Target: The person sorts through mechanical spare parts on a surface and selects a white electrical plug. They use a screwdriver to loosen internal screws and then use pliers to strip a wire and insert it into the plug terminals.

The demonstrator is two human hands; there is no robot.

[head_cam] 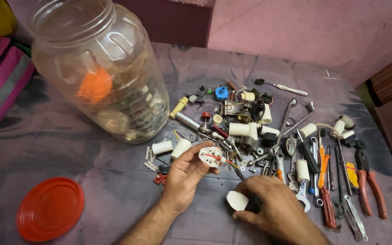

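Note:
My left hand holds a white electrical plug base with red wiring and metal pins showing, raised just above the table. My right hand lies low on the table, fingers curled around a white plug cover and a dark object partly hidden under the palm. A thin dark tool tip points from the right hand towards the plug. Both hands sit at the near edge of a heap of small parts.
A large clear plastic jar with odds and ends stands at the back left; its red lid lies at the front left. Pliers, spanners, screwdrivers and white fittings spread to the right on the purple-grey cloth.

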